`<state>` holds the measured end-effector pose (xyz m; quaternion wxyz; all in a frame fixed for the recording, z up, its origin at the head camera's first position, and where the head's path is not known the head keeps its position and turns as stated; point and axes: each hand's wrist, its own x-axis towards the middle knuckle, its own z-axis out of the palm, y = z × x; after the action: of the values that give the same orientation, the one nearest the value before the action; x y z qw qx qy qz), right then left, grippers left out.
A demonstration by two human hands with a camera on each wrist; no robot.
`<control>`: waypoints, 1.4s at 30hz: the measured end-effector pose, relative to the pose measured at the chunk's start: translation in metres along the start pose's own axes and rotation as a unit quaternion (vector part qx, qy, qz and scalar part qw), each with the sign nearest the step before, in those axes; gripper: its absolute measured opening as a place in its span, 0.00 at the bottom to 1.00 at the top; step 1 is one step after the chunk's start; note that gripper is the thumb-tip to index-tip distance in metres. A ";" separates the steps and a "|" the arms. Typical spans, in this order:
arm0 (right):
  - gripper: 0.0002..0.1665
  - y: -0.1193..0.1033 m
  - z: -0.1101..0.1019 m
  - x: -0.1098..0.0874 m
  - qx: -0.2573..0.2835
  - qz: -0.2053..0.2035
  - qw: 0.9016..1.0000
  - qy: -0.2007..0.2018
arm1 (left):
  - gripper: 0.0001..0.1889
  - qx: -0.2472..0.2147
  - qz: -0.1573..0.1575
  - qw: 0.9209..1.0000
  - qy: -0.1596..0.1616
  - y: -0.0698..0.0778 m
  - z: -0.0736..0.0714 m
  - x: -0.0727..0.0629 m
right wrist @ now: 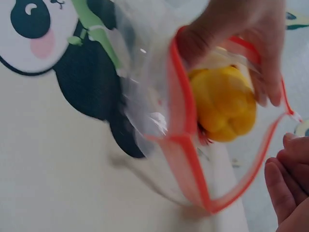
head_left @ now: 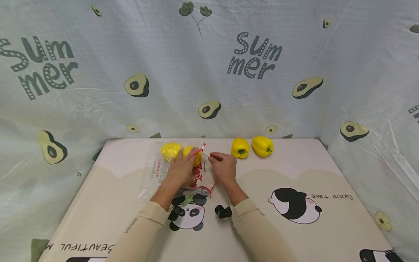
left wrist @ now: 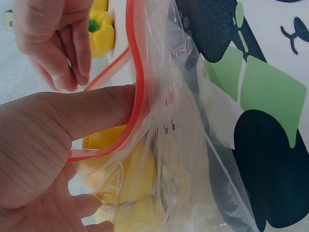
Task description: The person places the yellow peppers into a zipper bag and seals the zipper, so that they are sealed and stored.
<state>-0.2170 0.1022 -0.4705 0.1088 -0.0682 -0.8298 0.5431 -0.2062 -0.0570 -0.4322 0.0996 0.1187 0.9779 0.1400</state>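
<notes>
A clear plastic bag [head_left: 206, 176] with a red zip rim [right wrist: 186, 164] lies at the table's back left, its mouth spread wide. Inside are two yellow bell peppers, one bell pepper [head_left: 171, 150] farther left and another bell pepper [right wrist: 224, 104] close to the mouth. My left hand [head_left: 180, 171] spreads the rim, its straight thumb [left wrist: 104, 108] pressing one side from within and its fingers stretched to the opposite side. Just right of the mouth, my right hand [head_left: 224, 168] hovers with bent fingers and nothing between them, apart from the rim in the right wrist view.
To the right of the bag, two more yellow bell peppers, one bell pepper [head_left: 240, 148] and a second bell pepper [head_left: 263, 146], sit near the table's back edge. The table cover [head_left: 294, 174] has printed pandas. A patterned curtain [head_left: 176, 65] hangs behind and at both sides.
</notes>
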 end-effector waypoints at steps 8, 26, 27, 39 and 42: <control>0.14 0.003 -0.022 0.016 0.017 -0.001 0.999 0.041 | 0.61 -0.003 0.005 1.000 -0.008 -0.004 -0.004 -0.001; 0.28 0.025 -0.064 0.041 0.029 0.055 0.990 0.130 | 0.60 -0.011 0.004 1.000 -0.013 -0.003 -0.009 0.001; 0.29 0.026 -0.065 0.042 0.025 0.059 0.989 0.130 | 0.60 -0.010 0.003 1.000 -0.014 -0.003 -0.009 0.001; 0.44 0.039 -0.063 0.055 0.053 0.157 0.984 0.071 | 0.59 -0.017 -0.003 1.000 -0.026 0.002 -0.014 0.001; 0.46 0.039 -0.061 0.059 0.064 0.187 0.978 0.068 | 0.59 -0.017 -0.003 1.000 -0.024 0.003 -0.014 0.002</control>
<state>-0.2589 0.1854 -0.4759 0.0653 -0.2515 -0.7563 0.6004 -0.2104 -0.0567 -0.4186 0.1257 0.1170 0.9731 0.1536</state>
